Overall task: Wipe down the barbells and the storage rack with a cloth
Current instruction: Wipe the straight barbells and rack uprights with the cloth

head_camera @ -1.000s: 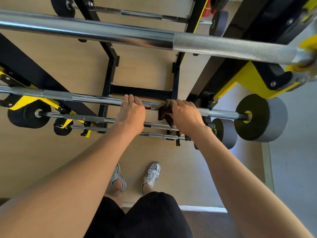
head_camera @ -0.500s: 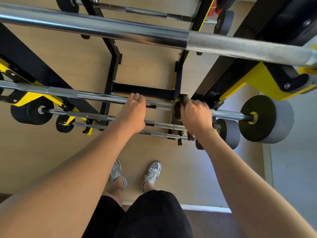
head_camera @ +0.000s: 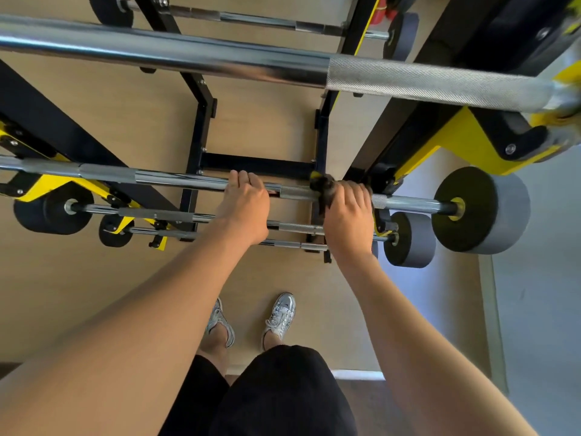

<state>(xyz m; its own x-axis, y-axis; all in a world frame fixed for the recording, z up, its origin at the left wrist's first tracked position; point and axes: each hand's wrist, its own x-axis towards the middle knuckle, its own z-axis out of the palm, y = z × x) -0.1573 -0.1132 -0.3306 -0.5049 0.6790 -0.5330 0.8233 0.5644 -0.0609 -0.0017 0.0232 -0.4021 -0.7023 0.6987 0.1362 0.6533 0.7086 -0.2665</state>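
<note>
Head view shows the cloth (head_camera: 323, 188), dark and soft, wrapped round the bar (head_camera: 176, 179) near its right end, close to a post of the rack (head_camera: 256, 163). My right hand (head_camera: 349, 212) squeezes it there, grip clamped on cloth and bar together. The cloth is light and floppy, so I think it will bunch up unless I hold it tight all the way round. My left hand (head_camera: 246, 209) is just beside it, grip curled over the bare bar to steady it. The bar is hard and shiny and looks heavy. Its smooth parts may be slippery, and its rough parts may catch the cloth. It lies across the rack, with a big gray weight (head_camera: 481, 209) on its right end. A thick top bar (head_camera: 188, 55) lies above. My shoes (head_camera: 279, 313) stand on the floor (head_camera: 78, 272) below.
</note>
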